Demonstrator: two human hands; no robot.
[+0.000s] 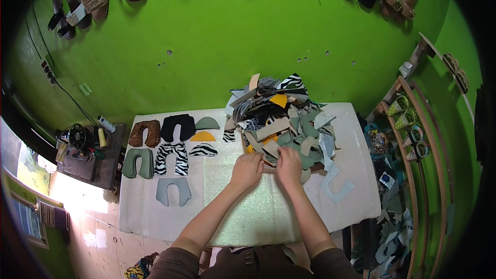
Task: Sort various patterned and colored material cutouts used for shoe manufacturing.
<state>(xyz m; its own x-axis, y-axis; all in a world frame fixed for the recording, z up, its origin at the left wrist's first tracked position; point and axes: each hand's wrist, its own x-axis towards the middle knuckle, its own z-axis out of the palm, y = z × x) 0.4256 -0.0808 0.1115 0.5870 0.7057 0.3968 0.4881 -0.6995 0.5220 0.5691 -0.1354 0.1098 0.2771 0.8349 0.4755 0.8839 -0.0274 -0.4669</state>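
A tall heap of leather-like scraps in grey-green, beige, yellow and zebra print lies on the table, a brown edge showing under its near side. Both hands are at that near side, a short gap apart. My left hand has its fingers curled in at the heap's front left; what they hold is hidden. Close by on the right, my right hand is closed with its fingertips on a beige scrap. Left of the heap lie cut U-shaped pieces: leopard, black, green, zebra and grey.
Half-round pieces in green, yellow and zebra lie beside them. A pale curved offcut sits at the heap's right. A small machine table with thread spools stands left; a wooden rack with sandals stands right.
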